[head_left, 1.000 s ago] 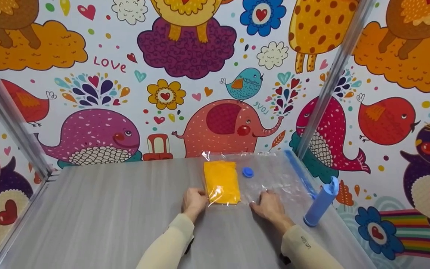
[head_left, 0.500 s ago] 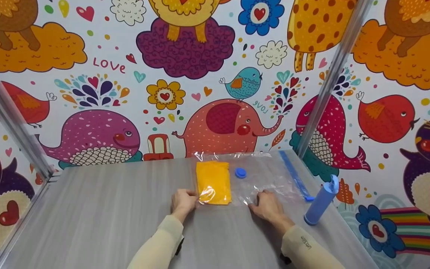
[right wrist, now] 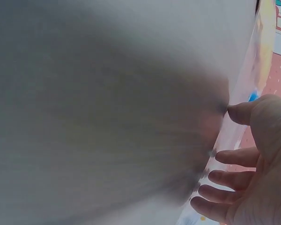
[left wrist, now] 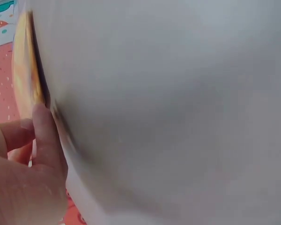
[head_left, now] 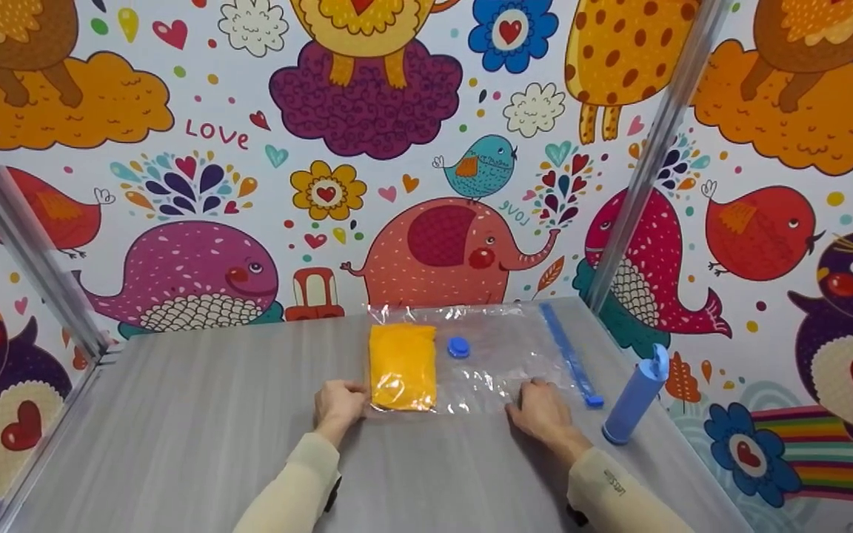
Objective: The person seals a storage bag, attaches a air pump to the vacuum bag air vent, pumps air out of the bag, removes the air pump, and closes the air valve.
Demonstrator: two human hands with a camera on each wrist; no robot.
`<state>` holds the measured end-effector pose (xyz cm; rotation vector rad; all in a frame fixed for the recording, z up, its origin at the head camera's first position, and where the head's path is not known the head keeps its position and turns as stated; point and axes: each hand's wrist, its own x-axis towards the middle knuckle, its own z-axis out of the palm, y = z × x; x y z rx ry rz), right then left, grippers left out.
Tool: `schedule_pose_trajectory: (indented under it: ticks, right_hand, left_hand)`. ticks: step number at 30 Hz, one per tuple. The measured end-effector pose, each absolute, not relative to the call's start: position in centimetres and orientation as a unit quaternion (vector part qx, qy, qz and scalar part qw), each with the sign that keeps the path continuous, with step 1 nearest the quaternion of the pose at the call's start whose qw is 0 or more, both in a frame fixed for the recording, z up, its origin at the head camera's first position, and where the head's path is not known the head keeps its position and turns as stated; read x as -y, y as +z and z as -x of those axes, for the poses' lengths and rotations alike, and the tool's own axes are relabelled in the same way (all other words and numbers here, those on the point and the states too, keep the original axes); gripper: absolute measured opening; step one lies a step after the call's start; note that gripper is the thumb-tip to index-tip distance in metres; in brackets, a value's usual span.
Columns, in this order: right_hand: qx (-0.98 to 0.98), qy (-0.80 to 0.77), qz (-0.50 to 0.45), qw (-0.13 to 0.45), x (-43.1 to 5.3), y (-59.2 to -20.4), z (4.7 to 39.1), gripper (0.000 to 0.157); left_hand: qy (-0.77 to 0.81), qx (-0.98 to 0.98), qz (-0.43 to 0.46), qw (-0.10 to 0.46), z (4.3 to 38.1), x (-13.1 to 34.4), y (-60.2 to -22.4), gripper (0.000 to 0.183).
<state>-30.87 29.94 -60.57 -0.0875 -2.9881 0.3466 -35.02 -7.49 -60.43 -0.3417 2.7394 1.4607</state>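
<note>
One clear bag lies pinched in the left grip, yellow bundle just alongside, while the right grip rests unclenched.

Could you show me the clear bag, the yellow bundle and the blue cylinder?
Clear bag (head_left: pixel 504 352), head view: a bare part right of its middle.
Yellow bundle (head_left: pixel 403 367), head view: middle of its upper face.
Blue cylinder (head_left: pixel 631 406), head view: middle of its side.

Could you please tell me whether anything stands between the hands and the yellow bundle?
Yes: the clear plastic bag encloses the yellow bundle, so its film lies between. The left hand is at the bag's left edge, beside the bundle; the right hand is at its near edge. Nothing else visible intervenes.
</note>
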Motion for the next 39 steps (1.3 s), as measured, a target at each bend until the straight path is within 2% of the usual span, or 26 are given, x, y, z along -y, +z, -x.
schedule_pose_trajectory:
  ticks: [5, 9, 25, 28, 34, 39]
  right_hand:
    - [0.991, 0.096, 0.041, 0.088, -30.7, -60.5, 30.8, 0.045]
    - [0.988, 0.117, 0.062, 0.078, -31.2, -60.4, 31.0, 0.056]
    - [0.971, 0.192, 0.143, -0.003, -33.1, -59.8, 32.1, 0.090]
    - [0.966, 0.211, 0.149, -0.003, -33.4, -59.5, 32.0, 0.084]
    - [0.956, 0.247, 0.156, -0.006, -34.1, -59.1, 31.9, 0.051]
    - [0.954, 0.261, 0.148, 0.009, -34.2, -58.8, 31.8, 0.044]
  left_hand:
    - [0.468, -0.876, 0.115, 0.018, 35.0, 8.9, -60.3, 0.024]
    - [0.476, -0.869, 0.128, 0.031, 34.8, 10.0, -60.2, 0.027]
    - [0.490, -0.857, 0.151, 0.048, 34.3, 13.1, -60.4, 0.034]
    - [0.499, -0.851, 0.152, 0.057, 34.1, 13.2, -60.4, 0.034]
    - [0.483, -0.862, 0.149, 0.044, 33.9, 14.4, -60.4, 0.034]
    - [0.471, -0.870, 0.146, 0.022, 33.6, 15.8, -60.4, 0.032]
